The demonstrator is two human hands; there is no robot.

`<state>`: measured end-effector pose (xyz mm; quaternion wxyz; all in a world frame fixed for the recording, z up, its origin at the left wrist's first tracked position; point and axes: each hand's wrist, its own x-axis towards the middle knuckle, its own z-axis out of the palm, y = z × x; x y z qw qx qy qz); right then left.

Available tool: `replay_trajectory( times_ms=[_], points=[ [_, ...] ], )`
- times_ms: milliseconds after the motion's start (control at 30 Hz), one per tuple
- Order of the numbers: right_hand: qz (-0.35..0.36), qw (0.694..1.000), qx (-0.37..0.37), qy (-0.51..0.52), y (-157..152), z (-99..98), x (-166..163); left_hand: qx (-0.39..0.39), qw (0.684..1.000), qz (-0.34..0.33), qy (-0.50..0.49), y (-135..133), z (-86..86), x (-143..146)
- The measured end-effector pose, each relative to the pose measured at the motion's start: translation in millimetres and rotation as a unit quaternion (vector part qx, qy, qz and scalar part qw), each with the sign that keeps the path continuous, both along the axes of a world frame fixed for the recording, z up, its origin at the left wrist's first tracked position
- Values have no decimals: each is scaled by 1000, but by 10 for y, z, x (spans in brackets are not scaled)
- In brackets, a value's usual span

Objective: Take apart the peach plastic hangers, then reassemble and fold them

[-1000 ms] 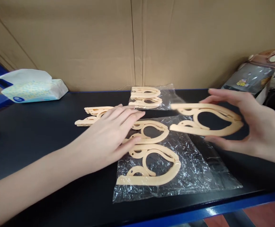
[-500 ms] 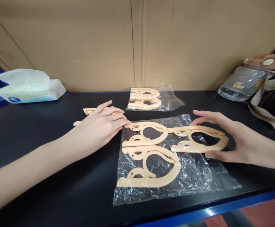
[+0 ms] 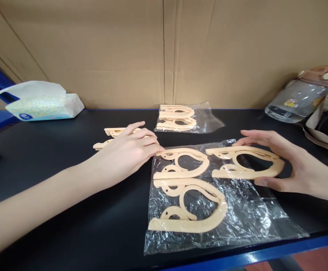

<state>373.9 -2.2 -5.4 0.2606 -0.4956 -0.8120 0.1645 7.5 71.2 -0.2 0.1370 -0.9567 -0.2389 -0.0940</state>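
A clear plastic bag lies flat on the black table. Three beige plastic hanger pieces rest on it: one at the front, one behind it and one to the right. My right hand curls round the right piece, thumb at its near edge and fingers on its far edge. My left hand lies fingers together, its tips touching the left end of the middle piece. Behind my left hand more beige pieces lie loose on the table.
A second bag with stacked beige pieces sits at the back by the cardboard wall. A tissue pack lies at the back left. A clear water bottle and a bag strap are at the right. The table's blue edge runs along the front.
My right hand has brought the hanger piece down from the air and set it on the bag beside the middle piece. My left hand drew back to that piece's left end.
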Motion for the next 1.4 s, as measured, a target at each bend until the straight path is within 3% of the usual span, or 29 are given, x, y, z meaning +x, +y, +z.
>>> replay_trajectory(
  times_ms=[267, 533, 800, 967, 1133, 1400],
  points=[
    [13, 1000, 17, 11, 8, -103, -287, -19, 999, -23, -16, -49, 14, 22],
    [-45, 982, 104, -148, -12, -103, -273, -15, 1000, -11, -20, -49, 1, -3],
    [-8, 1000, 6, -7, 29, -124, -327, -22, 999, -16, -38, -36, -14, 12],
    [15, 1000, 0, 12, 125, -123, -510, -47, 998, -9, -47, -69, 28, 35],
    [-6, 1000, -6, 26, 163, -133, -648, -84, 994, 8, -65, -73, 36, 54],
    [-8, 1000, 12, -5, 168, -163, -714, -106, 991, 7, -80, -46, 19, 52]
  ],
)
